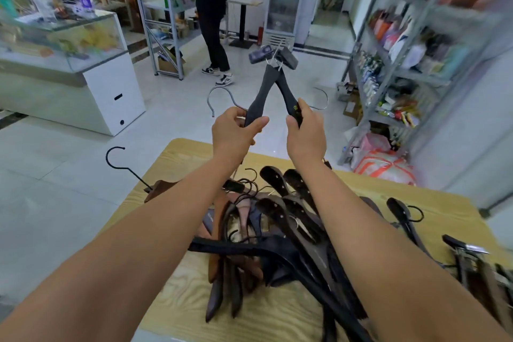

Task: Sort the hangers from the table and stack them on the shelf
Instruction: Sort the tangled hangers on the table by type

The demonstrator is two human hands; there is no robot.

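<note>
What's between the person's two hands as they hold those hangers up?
Nothing, in the head view: the left hand grips the left hanger, the right hand the right hanger; only floor shows through the gap.

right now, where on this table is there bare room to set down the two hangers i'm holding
Bare wood shows at the near-left corner of the table, left of the brown hangers, and in a strip along the far edge, beyond the hanger pile. The middle and right side are crowded by that pile.
</note>
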